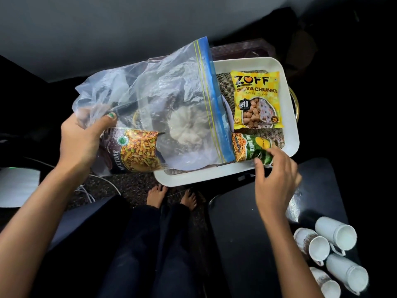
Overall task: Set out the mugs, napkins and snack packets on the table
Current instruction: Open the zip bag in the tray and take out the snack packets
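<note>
Head view: unpacking snack packets onto white tray (287, 117)
Left hand (82, 139) clamped on clear zip bag (163, 100), brown "MIXTURE" packet (133, 152) inside, near left grip. Right hand (277, 179) pinching green packet (251, 150) at tray's near edge, long axis running left-right. Yellow "ZOFF SOYA CHUNKS" packet (256, 100) flat on tray just beyond. White mugs (328, 252) on their sides on dark bench (247, 229), lower right

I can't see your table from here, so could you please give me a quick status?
Left hand grips zip bag, mixture packet inside. Right hand pinches green packet on white tray.
</note>
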A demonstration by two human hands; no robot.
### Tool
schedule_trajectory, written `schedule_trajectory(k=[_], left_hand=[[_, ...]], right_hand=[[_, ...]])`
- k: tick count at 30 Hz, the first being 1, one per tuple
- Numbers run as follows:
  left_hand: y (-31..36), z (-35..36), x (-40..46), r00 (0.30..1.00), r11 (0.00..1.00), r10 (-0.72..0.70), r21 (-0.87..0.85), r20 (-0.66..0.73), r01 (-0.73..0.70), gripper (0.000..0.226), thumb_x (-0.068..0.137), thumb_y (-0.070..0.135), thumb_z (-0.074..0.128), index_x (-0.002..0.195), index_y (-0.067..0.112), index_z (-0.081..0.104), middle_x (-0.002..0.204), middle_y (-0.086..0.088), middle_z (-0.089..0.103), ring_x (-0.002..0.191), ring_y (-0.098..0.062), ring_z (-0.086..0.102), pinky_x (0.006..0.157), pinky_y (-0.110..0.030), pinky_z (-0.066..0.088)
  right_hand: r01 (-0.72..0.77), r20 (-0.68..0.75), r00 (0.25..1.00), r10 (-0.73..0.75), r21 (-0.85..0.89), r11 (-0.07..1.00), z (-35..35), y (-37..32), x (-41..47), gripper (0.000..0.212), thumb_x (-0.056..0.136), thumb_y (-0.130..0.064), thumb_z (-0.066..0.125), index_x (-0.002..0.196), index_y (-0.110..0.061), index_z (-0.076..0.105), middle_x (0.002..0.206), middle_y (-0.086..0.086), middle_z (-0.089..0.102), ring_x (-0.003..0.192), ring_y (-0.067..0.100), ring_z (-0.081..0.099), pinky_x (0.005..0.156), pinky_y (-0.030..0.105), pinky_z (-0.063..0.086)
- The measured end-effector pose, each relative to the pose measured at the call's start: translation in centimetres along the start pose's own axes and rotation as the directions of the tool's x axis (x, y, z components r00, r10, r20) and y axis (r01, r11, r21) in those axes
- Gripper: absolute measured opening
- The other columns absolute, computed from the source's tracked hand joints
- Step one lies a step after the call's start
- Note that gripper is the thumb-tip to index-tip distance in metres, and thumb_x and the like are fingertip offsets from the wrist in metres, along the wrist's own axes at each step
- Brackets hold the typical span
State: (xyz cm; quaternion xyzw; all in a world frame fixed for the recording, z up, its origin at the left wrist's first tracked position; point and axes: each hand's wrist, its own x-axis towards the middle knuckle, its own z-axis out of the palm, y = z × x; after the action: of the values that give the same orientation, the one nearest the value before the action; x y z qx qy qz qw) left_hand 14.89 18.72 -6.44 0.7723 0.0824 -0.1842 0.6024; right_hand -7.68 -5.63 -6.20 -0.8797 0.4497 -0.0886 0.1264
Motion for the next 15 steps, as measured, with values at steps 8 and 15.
schedule_trajectory(k=[8,15], left_hand=[[0.0,0.1,-0.2,0.998,0.999,-0.021,-0.032,0.053,0.023,0.009,0.082,0.014,0.066,0.085,0.022,0.065,0.064,0.02,0.071,0.057,0.004,0.066,0.047,-0.01,0.047],[-0.4,0.1,0.0,0.995,0.995,-0.065,-0.071,0.076,0.071,0.012,0.076,0.024,0.068,0.088,0.024,0.067,0.07,0.019,0.073,0.062,0.004,0.067,0.051,-0.011,0.048]], right_hand=[[-0.025,-0.081,0.997,0.018,-0.082,0.996,1.0,0.3,2.4,0.044,0.08,-0.009,0.064,0.122,-0.015,0.056,0.126,0.011,0.052,0.115,0.031,0.046,0.09,0.04,0.035],[0.162,0.124,0.979,-0.159,-0.007,0.987,1.8,-0.1,0.8,0.055,0.09,-0.024,0.043,0.144,-0.026,0.035,0.157,0.009,0.018,0.145,0.025,0.014,0.114,0.046,0.012]])
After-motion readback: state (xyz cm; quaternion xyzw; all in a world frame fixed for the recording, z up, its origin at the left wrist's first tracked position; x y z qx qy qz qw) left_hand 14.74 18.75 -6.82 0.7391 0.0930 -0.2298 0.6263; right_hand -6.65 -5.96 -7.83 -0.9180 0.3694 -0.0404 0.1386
